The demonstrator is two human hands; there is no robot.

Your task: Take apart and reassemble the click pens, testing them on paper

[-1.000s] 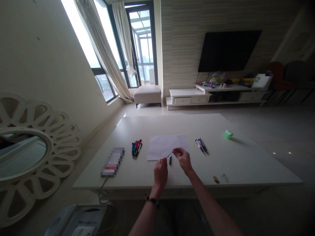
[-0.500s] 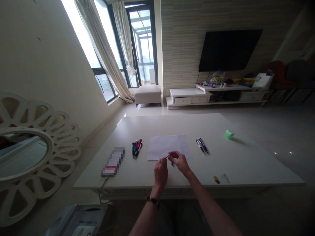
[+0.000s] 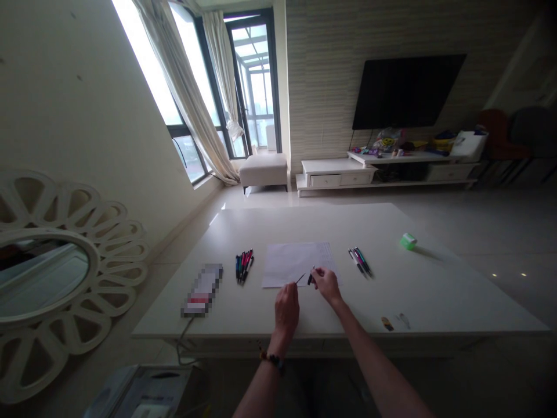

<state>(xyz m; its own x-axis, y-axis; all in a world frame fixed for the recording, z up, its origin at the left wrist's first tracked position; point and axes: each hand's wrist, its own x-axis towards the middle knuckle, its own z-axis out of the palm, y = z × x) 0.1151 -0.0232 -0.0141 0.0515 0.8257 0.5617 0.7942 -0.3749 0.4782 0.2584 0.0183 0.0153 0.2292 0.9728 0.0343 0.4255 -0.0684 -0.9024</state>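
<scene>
My left hand (image 3: 286,305) is closed on a thin dark stick, like a pen refill (image 3: 300,278), whose tip points up and right over the paper's near edge. Pinched in my right hand (image 3: 325,284) is a short black piece (image 3: 310,278), perhaps part of a pen. The two hands are apart. White paper (image 3: 291,261) lies flat beyond them. Several pens (image 3: 243,266) rest in a bunch left of the paper, and more pens (image 3: 360,262) lie to its right.
On the white table (image 3: 209,232) are a blurred-out phone-like object (image 3: 203,290) with a cable at left, a green and white container (image 3: 408,241) at right, and small yellow-black (image 3: 387,323) and clear (image 3: 404,320) items near the front edge.
My hands have moved apart. My right hand has shifted right and now holds the black piece, which was near the table below its fingers. The view has shifted slightly.
</scene>
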